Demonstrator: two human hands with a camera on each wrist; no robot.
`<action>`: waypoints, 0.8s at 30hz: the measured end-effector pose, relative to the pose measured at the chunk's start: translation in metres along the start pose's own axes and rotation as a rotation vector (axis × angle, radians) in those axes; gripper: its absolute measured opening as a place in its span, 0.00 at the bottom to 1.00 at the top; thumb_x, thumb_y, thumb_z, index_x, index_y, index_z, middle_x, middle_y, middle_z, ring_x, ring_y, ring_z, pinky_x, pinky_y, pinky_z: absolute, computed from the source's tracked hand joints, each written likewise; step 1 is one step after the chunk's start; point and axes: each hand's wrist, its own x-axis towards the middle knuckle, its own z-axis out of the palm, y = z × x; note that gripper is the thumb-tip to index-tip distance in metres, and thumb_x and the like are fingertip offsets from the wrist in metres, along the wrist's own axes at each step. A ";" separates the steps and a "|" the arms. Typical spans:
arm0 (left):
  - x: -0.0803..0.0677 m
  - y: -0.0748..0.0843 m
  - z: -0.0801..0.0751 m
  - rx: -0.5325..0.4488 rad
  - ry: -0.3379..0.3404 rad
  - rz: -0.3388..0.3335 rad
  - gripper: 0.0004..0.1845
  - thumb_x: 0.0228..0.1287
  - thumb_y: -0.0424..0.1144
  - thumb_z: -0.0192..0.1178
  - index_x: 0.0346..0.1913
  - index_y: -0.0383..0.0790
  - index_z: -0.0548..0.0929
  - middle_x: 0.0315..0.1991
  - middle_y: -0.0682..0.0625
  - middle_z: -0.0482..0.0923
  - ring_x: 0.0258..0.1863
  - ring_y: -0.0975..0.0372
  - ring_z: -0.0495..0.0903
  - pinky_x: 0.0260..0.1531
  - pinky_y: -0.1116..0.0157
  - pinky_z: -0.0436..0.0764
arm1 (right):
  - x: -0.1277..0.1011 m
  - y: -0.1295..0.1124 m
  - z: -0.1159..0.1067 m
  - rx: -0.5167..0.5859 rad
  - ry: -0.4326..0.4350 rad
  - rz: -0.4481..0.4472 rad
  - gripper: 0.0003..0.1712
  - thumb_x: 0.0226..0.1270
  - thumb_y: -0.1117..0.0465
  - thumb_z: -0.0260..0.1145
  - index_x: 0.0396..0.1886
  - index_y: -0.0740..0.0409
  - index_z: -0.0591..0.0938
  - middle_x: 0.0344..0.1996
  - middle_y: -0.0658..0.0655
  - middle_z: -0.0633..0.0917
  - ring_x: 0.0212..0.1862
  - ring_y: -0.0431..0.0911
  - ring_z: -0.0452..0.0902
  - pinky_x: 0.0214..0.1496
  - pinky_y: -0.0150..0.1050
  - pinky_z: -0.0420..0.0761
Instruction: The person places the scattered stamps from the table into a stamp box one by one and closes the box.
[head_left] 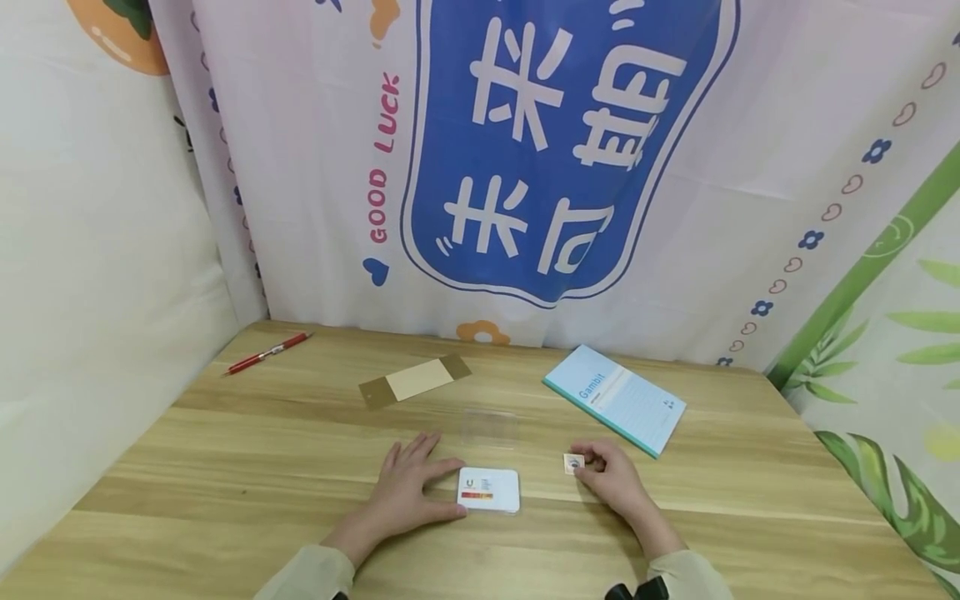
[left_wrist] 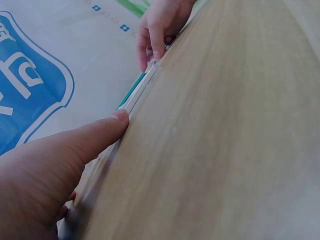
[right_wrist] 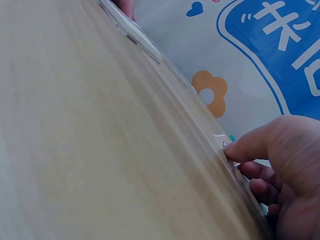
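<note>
Near the worktop's (head_left: 225, 467) front edge, left hand (head_left: 405, 487) flat with fingers relaxed beside the white card case (head_left: 489, 489), right hand (head_left: 611, 477) pinching a small square tag (head_left: 572, 464): best kept steady and pressed flat.

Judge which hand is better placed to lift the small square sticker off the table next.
Right. The right hand already has its fingertips on the small square sticker, while the left hand lies flat beside the white card, farther from the sticker.
</note>
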 end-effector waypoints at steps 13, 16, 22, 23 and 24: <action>0.001 -0.001 0.001 -0.007 -0.005 -0.001 0.34 0.38 0.66 0.58 0.50 0.52 0.76 0.61 0.38 0.55 0.60 0.45 0.49 0.54 0.43 0.38 | -0.002 -0.004 0.002 0.041 0.062 0.058 0.06 0.51 0.71 0.63 0.30 0.60 0.81 0.28 0.52 0.78 0.32 0.43 0.70 0.34 0.35 0.71; 0.002 -0.001 0.002 -0.002 -0.001 0.003 0.34 0.38 0.66 0.58 0.50 0.52 0.76 0.61 0.38 0.55 0.60 0.45 0.49 0.54 0.43 0.38 | -0.003 -0.017 0.006 0.120 0.054 0.083 0.05 0.51 0.70 0.63 0.30 0.61 0.82 0.29 0.53 0.80 0.33 0.43 0.71 0.35 0.34 0.72; 0.000 0.000 -0.001 -0.009 -0.007 -0.003 0.33 0.38 0.65 0.59 0.50 0.51 0.76 0.61 0.38 0.55 0.60 0.45 0.49 0.54 0.42 0.38 | -0.004 -0.048 0.028 0.273 -0.033 0.032 0.05 0.49 0.71 0.64 0.28 0.65 0.82 0.25 0.55 0.80 0.28 0.43 0.71 0.28 0.31 0.73; -0.001 0.000 -0.001 -0.009 -0.007 -0.004 0.33 0.38 0.65 0.59 0.50 0.51 0.77 0.61 0.38 0.55 0.60 0.45 0.49 0.54 0.42 0.39 | -0.005 -0.051 0.032 0.285 -0.055 0.022 0.05 0.49 0.71 0.64 0.28 0.65 0.81 0.24 0.55 0.80 0.27 0.43 0.71 0.28 0.31 0.73; -0.001 0.000 -0.001 -0.010 -0.007 -0.005 0.33 0.38 0.65 0.59 0.50 0.51 0.77 0.61 0.38 0.55 0.60 0.45 0.49 0.54 0.42 0.39 | -0.006 -0.053 0.036 0.294 -0.078 0.009 0.05 0.49 0.71 0.64 0.28 0.66 0.81 0.24 0.55 0.80 0.27 0.42 0.71 0.27 0.31 0.73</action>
